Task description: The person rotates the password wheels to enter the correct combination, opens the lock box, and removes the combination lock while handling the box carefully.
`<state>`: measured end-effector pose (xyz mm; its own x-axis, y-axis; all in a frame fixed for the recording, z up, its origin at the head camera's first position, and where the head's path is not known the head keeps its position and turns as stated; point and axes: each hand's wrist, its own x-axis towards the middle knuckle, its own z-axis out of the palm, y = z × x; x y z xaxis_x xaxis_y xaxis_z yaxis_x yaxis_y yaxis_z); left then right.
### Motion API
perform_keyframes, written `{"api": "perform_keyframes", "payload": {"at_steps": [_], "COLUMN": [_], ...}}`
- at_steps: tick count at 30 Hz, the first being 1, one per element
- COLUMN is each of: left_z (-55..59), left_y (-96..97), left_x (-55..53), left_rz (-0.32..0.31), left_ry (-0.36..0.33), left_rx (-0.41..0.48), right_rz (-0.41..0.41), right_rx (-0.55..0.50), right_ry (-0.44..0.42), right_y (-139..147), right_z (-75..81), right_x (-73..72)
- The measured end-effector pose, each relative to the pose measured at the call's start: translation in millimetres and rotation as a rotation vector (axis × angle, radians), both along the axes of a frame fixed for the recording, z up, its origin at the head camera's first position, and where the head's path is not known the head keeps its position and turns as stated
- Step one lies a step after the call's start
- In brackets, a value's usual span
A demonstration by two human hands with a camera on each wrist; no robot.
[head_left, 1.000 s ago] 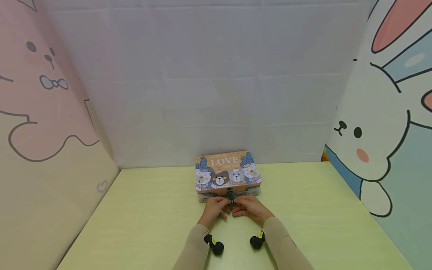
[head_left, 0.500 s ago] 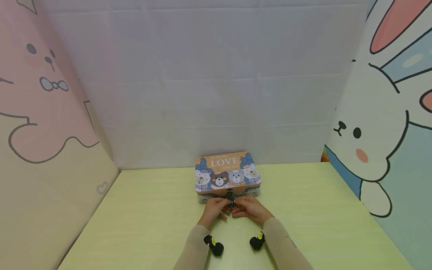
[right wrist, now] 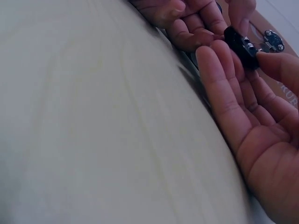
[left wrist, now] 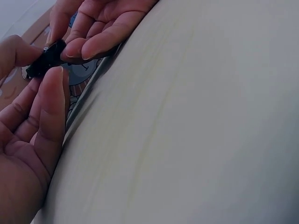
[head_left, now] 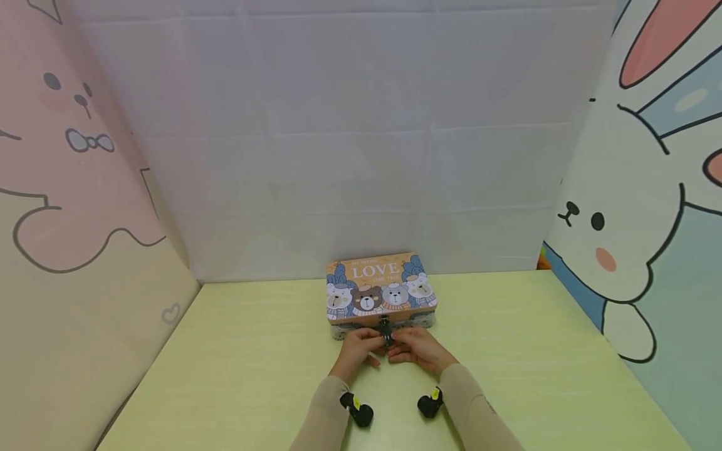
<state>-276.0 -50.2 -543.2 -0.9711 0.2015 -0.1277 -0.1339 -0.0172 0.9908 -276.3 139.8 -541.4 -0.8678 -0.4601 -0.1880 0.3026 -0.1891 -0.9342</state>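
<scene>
A rectangular tin box (head_left: 369, 275) with bears and the word LOVE on its lid lies closed on the table. At the middle of its front hangs a small black padlock (head_left: 387, 332) with silver dials along one face. My left hand (head_left: 355, 352) pinches the padlock from the left between thumb and fingers. From the other side my right hand (head_left: 420, 349) pinches it too, its lower fingers spread beneath. The right wrist view shows the metal latch (right wrist: 273, 41) just beyond the padlock (right wrist: 241, 47). Numbers on the dials are too small to read.
The pale yellow-green table (head_left: 254, 363) spreads around the box. A white cloth wall (head_left: 361, 138) stands close behind it. Printed side panels flank the table, a rabbit panel (head_left: 632, 250) on the right. Black wrist cameras sit on both sleeves.
My left fingertips have shifted slightly at the padlock, and a bit more of it shows. The box and my right hand stay in place.
</scene>
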Motion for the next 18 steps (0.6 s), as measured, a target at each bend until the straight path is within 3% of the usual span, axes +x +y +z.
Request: {"api": "perform_keyframes", "payload": {"at_steps": [3, 8, 10, 18], "left_z": [5.4, 27.6, 30.6, 0.0], "left_y": [0.4, 0.8, 0.9, 2.1], "left_x": [2.7, 13.6, 14.9, -0.6], "left_rz": [0.002, 0.007, 0.010, 0.022], "left_ry": [0.013, 0.028, 0.027, 0.032], "left_rx": [-0.013, -0.038, -0.045, -0.075], "right_rz": [0.001, -0.001, -0.002, -0.001], "right_rx": [-0.008, -0.014, -0.013, -0.010], "right_ry": [0.003, 0.003, 0.000, -0.009], "right_y": [0, 0, 0, 0], "right_z": [-0.3, 0.7, 1.0, 0.4], "right_x": [-0.6, -1.1, -0.8, -0.5]}}
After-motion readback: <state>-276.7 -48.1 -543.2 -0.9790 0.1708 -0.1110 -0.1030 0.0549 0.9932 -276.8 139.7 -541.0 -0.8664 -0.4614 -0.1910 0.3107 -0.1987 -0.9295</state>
